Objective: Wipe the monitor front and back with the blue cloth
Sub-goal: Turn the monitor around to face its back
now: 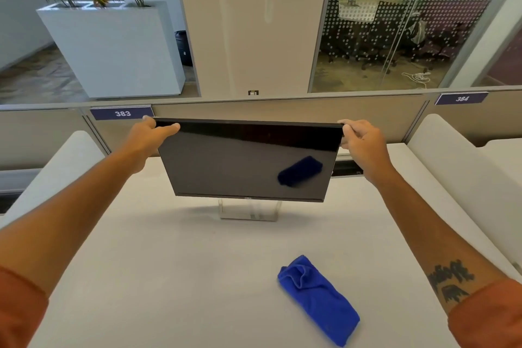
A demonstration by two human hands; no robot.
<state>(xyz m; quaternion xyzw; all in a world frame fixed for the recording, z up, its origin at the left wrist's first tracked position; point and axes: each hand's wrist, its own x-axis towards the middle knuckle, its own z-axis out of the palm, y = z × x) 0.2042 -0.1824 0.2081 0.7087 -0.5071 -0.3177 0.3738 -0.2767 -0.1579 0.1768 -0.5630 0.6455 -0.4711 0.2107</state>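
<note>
A black monitor (226, 167) stands on a silver stand (248, 210) at the middle of the white desk (169, 277), its dark screen facing me and tilted. My left hand (147, 135) grips its top left corner. My right hand (364, 144) grips its top right corner. The blue cloth (319, 299) lies folded on the desk near the front right, apart from both hands. Its reflection shows in the screen's right side.
A grey partition (282, 110) with labels 383 and 384 runs behind the monitor. White side dividers (452, 167) flank the desk. Beyond are a white planter (118, 48), a pillar and a glass-walled room.
</note>
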